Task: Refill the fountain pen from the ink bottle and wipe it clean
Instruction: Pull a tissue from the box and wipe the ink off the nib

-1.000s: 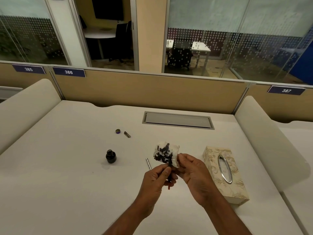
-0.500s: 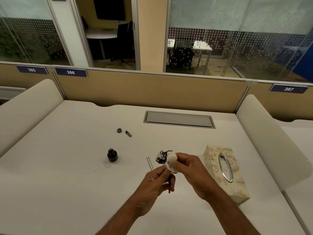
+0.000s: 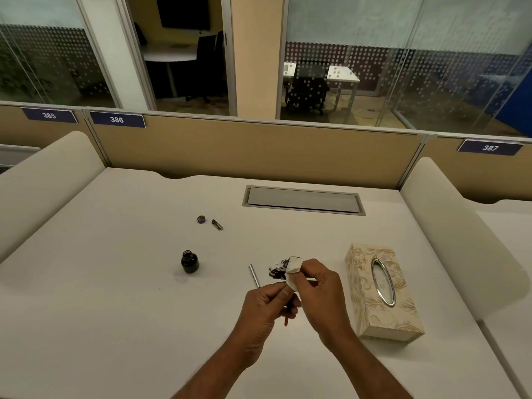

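Both forearms rise from the bottom edge of the frame and meet just right of centre. The left hand has its fingers closed around the fountain pen, of which only a thin red end shows, sticking down below the knuckles. The right hand pinches an ink-stained tissue between thumb and fingertips, the wad bunched at the top of the pen and touching the left hand's fingers.

Just left of the tissue a slim silver pen part lies on the white desk. Further left, in the middle of the frame, the ink bottle stands upright and uncapped. At the right a patterned tissue box sits lengthwise near the right hand.

Beyond the bottle, a small round cap and a short metal piece lie just beside each other. Behind them a grey cable hatch is set into the desk. A tan partition closes the far edge, carrying number plates 385, 386 and 387. Above it, dotted glass walls show dim rooms with tables and chairs.
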Demonstrator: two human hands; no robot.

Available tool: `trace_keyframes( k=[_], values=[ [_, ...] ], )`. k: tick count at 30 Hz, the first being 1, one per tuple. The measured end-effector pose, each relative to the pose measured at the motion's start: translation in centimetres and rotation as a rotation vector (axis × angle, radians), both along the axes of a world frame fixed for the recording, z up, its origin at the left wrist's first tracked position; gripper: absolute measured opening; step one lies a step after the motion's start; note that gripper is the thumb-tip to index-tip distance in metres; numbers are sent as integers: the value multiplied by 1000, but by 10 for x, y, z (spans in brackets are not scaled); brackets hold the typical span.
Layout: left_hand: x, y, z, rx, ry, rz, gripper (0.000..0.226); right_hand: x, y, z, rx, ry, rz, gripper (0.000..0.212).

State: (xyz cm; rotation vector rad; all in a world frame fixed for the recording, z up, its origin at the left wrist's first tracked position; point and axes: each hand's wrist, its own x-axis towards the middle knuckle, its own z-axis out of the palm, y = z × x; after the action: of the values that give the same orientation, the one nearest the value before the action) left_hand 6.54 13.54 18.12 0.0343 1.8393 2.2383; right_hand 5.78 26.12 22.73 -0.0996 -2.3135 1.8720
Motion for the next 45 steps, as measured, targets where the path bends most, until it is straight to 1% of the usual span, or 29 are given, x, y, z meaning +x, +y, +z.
trace_keyframes(
  k=[3,6,8,11,14,18,23,29,34,39,42,45],
  values=[
    [1,5,-1,-90,50,85,30,0,-4,-4,61,1,-82,19],
    [3,10,-1,-135,105,163,20,3,-7,-6,75,-1,-118,17],
    [5,12,-1,-163,146,218,23,5,-9,-7,66,10,-120,18],
    [7,13,-3,-183,160,292,23,6,-9,-7,56,13,-131,19],
    [9,15,-2,-229,201,333,31,4,-10,-9,50,25,-162,21],
    [10,16,2,-287,245,350,47,1,-8,-12,46,50,-198,26],
    [11,17,3,-319,249,363,50,-3,-5,-15,40,59,-183,27],
    [10,16,8,-360,263,357,47,-5,-5,-21,-44,26,-192,25],
    [12,15,10,-363,241,336,49,-5,-3,-28,-194,-58,-197,24],
    [14,15,10,-389,225,312,49,-2,0,-28,-233,-51,-190,23],
    [16,15,7,-417,186,299,41,-3,2,-29,-257,-26,-213,24],
    [20,14,4,-398,119,305,31,-6,8,-29,-252,-5,-231,24]
  ],
)
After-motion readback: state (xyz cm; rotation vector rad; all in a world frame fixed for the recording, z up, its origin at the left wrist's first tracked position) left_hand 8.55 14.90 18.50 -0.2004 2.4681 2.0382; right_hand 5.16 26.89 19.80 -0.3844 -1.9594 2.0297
